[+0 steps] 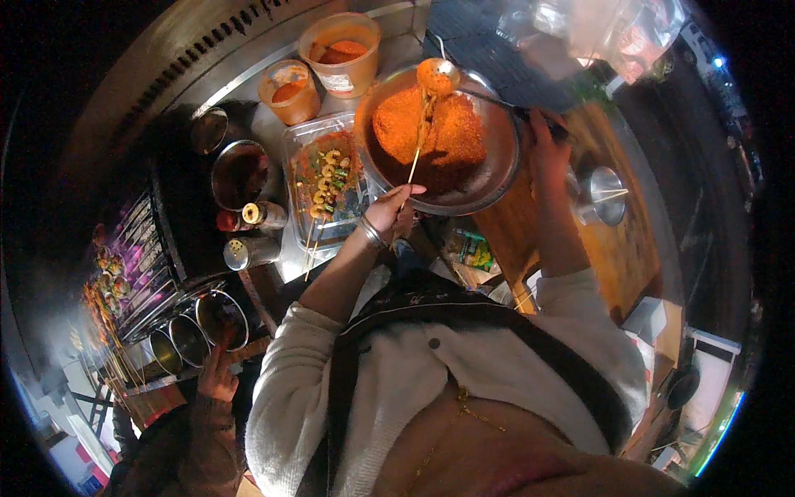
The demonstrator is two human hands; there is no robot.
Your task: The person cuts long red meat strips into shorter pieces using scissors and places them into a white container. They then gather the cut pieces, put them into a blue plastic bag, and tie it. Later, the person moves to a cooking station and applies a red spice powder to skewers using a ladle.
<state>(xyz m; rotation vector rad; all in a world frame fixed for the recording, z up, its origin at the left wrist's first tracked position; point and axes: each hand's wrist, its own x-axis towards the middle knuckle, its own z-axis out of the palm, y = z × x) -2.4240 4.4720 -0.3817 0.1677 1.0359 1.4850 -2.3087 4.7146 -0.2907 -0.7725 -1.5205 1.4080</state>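
The left hand pinches the lower end of a thin wooden skewer, fingers pressed together around the stick, a metal bangle on the wrist. The skewer runs up toward twelve o'clock across a wide metal bowl that holds a mound of orange-red spice powder; the food on the skewer lies against the powder. The right hand, at three o'clock from the bowl, is closed around the dark handle of a ladle, whose round cup, heaped with the same powder, hangs over the skewer's far end at the bowl's twelve o'clock rim. At nine o'clock from the bowl sits a clear plastic tray of seasoned pieces with more sticks. At eleven o'clock stand two plastic tubs of red sauce. Shaker jars stand at the tray's eight o'clock. Another person's hand shows at seven o'clock.
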